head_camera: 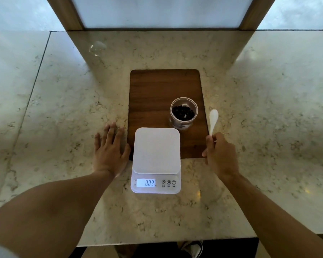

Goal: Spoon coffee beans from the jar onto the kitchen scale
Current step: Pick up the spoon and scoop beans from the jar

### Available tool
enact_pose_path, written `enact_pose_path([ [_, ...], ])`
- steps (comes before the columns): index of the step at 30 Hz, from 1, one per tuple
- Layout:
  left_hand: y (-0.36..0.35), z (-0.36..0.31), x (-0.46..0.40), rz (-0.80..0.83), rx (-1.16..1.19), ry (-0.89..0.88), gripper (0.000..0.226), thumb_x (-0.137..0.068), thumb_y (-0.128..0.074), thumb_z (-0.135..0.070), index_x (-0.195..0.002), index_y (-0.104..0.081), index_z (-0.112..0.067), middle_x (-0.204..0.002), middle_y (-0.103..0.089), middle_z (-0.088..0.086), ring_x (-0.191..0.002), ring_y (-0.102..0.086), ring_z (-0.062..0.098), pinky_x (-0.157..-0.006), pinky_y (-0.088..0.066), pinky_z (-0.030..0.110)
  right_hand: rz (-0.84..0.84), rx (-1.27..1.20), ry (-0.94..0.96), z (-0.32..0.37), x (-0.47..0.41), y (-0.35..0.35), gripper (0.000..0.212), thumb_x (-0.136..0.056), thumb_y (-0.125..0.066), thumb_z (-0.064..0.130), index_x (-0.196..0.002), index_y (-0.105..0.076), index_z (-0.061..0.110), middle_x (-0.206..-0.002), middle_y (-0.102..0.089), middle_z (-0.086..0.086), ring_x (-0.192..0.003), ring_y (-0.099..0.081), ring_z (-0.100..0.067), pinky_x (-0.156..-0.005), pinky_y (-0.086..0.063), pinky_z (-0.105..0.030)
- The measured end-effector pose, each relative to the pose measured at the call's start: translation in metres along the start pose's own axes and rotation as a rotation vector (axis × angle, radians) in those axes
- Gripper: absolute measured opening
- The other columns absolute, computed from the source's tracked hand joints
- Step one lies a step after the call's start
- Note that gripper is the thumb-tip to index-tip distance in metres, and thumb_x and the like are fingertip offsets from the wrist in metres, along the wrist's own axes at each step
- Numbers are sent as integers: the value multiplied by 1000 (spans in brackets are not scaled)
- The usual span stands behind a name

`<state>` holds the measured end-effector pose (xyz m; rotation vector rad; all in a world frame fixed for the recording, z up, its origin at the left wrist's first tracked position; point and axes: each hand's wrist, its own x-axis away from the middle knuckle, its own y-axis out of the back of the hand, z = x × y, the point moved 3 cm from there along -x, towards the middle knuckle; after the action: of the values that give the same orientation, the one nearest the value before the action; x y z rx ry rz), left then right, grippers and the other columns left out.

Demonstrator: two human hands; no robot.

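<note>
**Spoon in hand, jar open, scale platform bare**

The right hand [219, 155] is closed around the handle of a white spoon [213, 121], bowl pointing far and just right of the jar [183, 113]. That looks like a ready stance for dipping: the jar has no lid on, and its coffee beans [183, 112] lie dark in the bottom. The left hand [110, 148] rests open and flat on the worktop [54, 108], thumb close beside the scale [156, 159]; probably to steady the person, or to keep the scale from sliding.

The scale sits near, partly on the wooden board [151, 94], partly on the worktop, its display [146, 182] lit and its white platform empty. The jar stands on the board just beyond the scale's far right corner, so the carry is short.

Nothing blocks the way between jar and platform. A clear glass object [97, 48], hard to make out, lies far left, well apart.
</note>
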<state>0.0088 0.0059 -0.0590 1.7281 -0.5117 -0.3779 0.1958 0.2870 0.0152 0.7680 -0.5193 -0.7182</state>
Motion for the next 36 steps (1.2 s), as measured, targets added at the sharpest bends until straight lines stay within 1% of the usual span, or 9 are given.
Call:
enact_pose_path([
  [4,-1,1,0,-15,9,-2,68,-93,-27,-52,-154,-28,-22,-166,-18,6,-154,-2,20,-123,1,47,-177,2,94,22,-7,19,27,-104,-38,32,-100,-53,11,-68,-60,-3,-55,-61,-23,-46,-53,-39],
  [7,-3,3,-1,-27,8,-5,68,-93,-27,-53,-154,-27,-24,-166,-18,6,-154,-2,19,-123,1,47,-230,-10,126,34,-6,28,25,-105,-36,28,-103,-53,10,-63,-57,0,-49,-55,-18,-40,-44,-32],
  [9,-4,3,-1,-36,8,-4,68,-93,-27,-54,-154,-27,-24,-166,-18,5,-154,-1,18,-123,1,47,-213,42,175,41,-5,30,23,-104,-37,26,-103,-53,10,-61,-49,9,-48,-49,-8,-40,-31,-24],
  [12,-5,4,-1,-34,-1,-5,69,-93,-26,-56,-155,-25,-25,-167,-17,5,-154,0,17,-123,1,47,-162,156,230,47,-5,29,18,-102,-43,26,-100,-55,14,-63,-45,14,-51,-44,-2,-43,-25,-20],
  [20,-6,5,-1,-27,-9,-11,71,-94,-23,-59,-155,-23,-24,-167,-16,5,-154,1,19,-123,-2,49,-187,353,308,69,-30,29,19,-100,-50,28,-94,-57,11,-72,-60,-1,-57,-51,-16,-48,-33,-26],
  [25,-6,6,0,-20,-13,-4,72,-93,-26,-58,-155,-24,-23,-167,-15,4,-154,2,18,-123,0,48,-167,409,299,76,-40,23,19,-99,-52,26,-90,-57,10,-76,-65,-9,-58,-44,-21,-51,-31,-29],
  [29,-6,5,-1,-13,-27,-8,71,-93,-26,-58,-156,-21,-24,-167,-13,3,-154,5,16,-124,0,48,-130,390,257,80,-41,18,21,-98,-54,26,-93,-62,7,-76,-67,-11,-56,-43,-19,-43,-21,-23],
  [34,-5,5,-1,-6,-33,-7,72,-93,-26,-59,-156,-22,-24,-167,-12,3,-154,6,17,-124,0,48,-45,332,143,80,-50,17,28,-98,-52,29,-96,-68,6,-82,-69,-13,-68,-61,-25,-56,-48,-32],
  [36,-4,5,0,-3,-36,-11,72,-93,-26,-59,-156,-20,-24,-167,-11,3,-154,7,17,-124,1,49,-27,313,103,80,-53,17,31,-98,-52,30,-93,-69,5,-81,-69,-14,-71,-64,-28,-60,-53,-35],
])
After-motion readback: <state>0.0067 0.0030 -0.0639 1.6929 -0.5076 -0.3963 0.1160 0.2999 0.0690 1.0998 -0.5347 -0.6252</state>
